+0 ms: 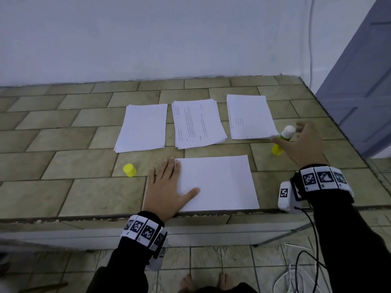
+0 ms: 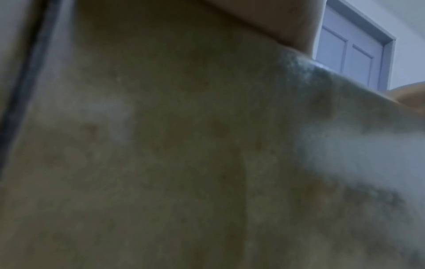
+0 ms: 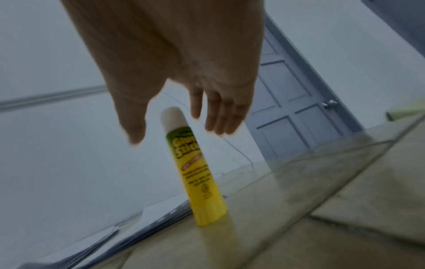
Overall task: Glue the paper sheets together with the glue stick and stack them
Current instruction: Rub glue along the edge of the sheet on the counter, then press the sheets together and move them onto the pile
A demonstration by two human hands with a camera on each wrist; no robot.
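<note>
a tiled counter [image 1: 63, 144] holds three piles of paper [image 1: 197, 123], one flat sheet [image 1: 220, 182] by the front edge, a standing glue stick [image 1: 282, 142] and a yellow cap [image 1: 129, 170].

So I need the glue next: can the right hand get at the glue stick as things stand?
Probably yes. The right hand hangs open just above the upright glue stick, fingers spread either side of its uncapped tip, with nothing between them. The nearby paper pile lies flat beside it.

Left wrist view: blurred tabletop [image 2: 184, 163] only, my left hand [image 1: 167, 187] cut off at top. Printed text on middle paper stack [image 1: 197, 123] illegible.
</note>
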